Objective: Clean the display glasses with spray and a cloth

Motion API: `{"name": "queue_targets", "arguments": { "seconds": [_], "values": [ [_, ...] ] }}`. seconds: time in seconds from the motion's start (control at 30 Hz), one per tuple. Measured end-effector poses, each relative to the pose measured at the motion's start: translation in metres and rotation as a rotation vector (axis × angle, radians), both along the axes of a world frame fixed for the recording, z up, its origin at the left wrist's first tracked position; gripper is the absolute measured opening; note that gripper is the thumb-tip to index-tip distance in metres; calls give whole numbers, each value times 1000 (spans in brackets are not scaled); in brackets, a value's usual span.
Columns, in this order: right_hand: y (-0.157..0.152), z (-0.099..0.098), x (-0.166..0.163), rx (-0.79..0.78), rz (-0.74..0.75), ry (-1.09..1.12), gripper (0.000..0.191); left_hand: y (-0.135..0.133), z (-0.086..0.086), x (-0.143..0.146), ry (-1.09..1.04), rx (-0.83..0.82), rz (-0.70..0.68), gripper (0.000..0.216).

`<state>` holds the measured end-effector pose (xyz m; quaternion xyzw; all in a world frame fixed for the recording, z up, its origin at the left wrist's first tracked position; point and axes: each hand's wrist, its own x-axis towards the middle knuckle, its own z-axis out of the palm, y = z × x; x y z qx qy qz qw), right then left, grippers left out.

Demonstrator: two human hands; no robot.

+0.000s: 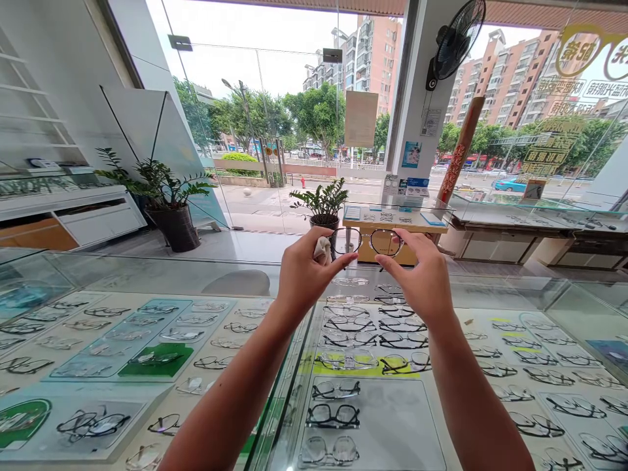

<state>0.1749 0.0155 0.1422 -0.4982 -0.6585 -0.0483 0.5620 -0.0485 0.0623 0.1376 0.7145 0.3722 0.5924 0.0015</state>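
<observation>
A pair of eyeglasses point(386, 243) with thin dark round rims is held up in front of me, above the glass display case. My left hand point(308, 265) pinches the left rim between thumb and fingers. A crumpled pale cloth point(322, 250) is tucked in that same hand. On the other side, my right hand point(420, 275) grips the right rim, thumb below and fingers above. Through the lenses the counter and floor beyond show. Under my hands, rows of eyeglass frames point(333, 415) lie in the display case point(392, 418).
More eyeglasses point(157, 358) fill the case on both sides. Beyond it stand a grey rounded seat back point(236, 282), potted plants point(181, 226) and a wooden display counter point(422, 221). A black fan point(460, 40) hangs on the pillar. Glass walls face the street.
</observation>
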Motion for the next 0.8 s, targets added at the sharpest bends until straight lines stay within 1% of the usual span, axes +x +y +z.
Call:
{"name": "queue_targets", "arguments": {
  "seconds": [0.27, 0.53, 0.8],
  "values": [
    [0, -1, 0, -26, 5, -11, 53, -3, -1, 1, -8, 36, 11, 48],
    [4, -5, 1, -43, -3, -42, 59, -5, 1, 2, -14, 45, 2, 45],
    [4, -5, 1, -53, 3, -40, 60, -6, 2, 3, -10, 65, 15, 44]
  ]
}}
